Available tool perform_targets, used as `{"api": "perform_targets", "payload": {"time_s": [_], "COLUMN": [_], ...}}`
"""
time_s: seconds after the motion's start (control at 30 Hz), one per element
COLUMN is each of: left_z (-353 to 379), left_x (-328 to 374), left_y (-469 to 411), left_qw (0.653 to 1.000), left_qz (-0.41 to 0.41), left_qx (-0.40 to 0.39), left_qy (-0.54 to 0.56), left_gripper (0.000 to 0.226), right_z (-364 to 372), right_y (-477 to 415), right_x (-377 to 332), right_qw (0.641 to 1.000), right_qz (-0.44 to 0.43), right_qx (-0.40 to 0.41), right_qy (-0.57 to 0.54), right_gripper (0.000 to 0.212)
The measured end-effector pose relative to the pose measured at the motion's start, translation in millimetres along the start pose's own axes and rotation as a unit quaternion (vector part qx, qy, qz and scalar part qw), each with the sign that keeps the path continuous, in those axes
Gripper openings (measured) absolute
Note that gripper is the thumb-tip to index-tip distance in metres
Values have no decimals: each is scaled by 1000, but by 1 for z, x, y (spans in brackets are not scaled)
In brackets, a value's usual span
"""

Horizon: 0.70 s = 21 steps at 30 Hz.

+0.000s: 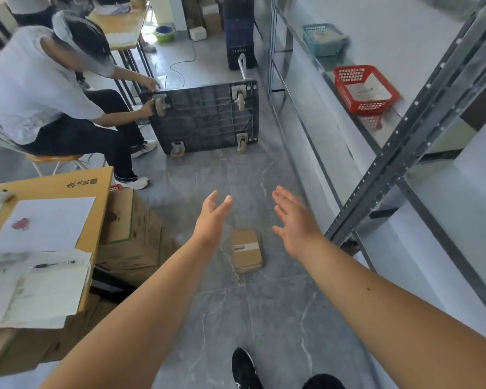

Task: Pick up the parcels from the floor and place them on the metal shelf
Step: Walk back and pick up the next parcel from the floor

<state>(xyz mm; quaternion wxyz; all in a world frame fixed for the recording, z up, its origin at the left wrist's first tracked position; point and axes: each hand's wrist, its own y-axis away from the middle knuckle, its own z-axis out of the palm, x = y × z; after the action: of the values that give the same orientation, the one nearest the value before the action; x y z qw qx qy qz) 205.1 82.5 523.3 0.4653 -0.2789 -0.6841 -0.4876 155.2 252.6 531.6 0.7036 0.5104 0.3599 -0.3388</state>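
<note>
A small brown cardboard parcel (247, 250) with a white label lies flat on the grey tiled floor, straight ahead of me. Both my arms stretch forward above it. My left hand (212, 220) hovers just left of the parcel, fingers straight and empty. My right hand (293, 221) hovers to its right, fingers spread, holding nothing. Neither hand touches the parcel. The metal shelf (399, 161) with grey uprights and white boards runs along the right side.
A red basket (365, 89) and a teal basket (324, 39) sit on the shelf. A seated person (48, 88) holds an overturned black trolley (208, 116) ahead. Stacked cardboard boxes (129, 237) and a paper-covered table (42, 237) stand at the left. My black shoe (243, 367) is below.
</note>
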Motion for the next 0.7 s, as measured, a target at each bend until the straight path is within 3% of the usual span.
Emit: {"api": "perform_targets", "payload": {"time_s": [0.27,0.7], "left_z": [-4,38], "left_x": [-17,-57], "left_y": [-53,-148], "left_qw": [999,988], "left_qz": [-43,-147], "left_qx": [-2,27], "left_qy": [-8,-30], "left_gripper": [68,64], "right_z": [12,-27], "right_y": [-55,-170], "right_x": [14,35], "right_qw": [999,993], "right_qz": [35,110], "right_qx": [10,18], "right_qy": [-20,-28], "right_gripper": [58,59]}}
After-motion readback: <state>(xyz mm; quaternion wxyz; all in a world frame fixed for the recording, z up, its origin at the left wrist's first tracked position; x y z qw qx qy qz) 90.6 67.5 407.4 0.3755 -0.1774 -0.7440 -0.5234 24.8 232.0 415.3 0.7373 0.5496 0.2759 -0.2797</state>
